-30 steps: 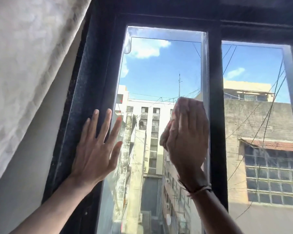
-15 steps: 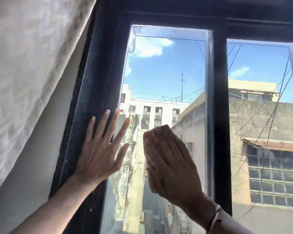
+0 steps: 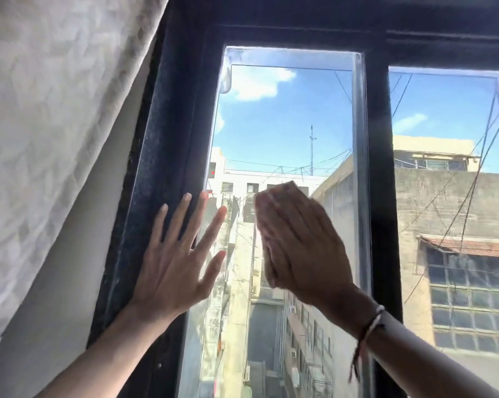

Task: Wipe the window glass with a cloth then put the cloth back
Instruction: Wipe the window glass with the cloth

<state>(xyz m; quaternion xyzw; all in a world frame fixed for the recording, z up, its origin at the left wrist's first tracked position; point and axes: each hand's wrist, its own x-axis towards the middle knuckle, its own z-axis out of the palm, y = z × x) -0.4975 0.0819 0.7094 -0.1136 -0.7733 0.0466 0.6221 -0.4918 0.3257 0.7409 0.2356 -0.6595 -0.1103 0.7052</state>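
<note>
Now we see the left hand point(image 3: 175, 262) flat with fingers spread, straddling the dark frame point(image 3: 168, 168) and the window glass point(image 3: 285, 133). Right of that frame, the right hand point(image 3: 300, 248) presses the pale cloth point(image 3: 282, 188) against the pane, fingers together, blurred.

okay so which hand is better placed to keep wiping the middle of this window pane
Right. The right hand is pressed flat on the clear glass pane near its middle, apparently with the pale cloth beneath it. The left hand lies spread and empty, mostly on the dark window frame.
</note>
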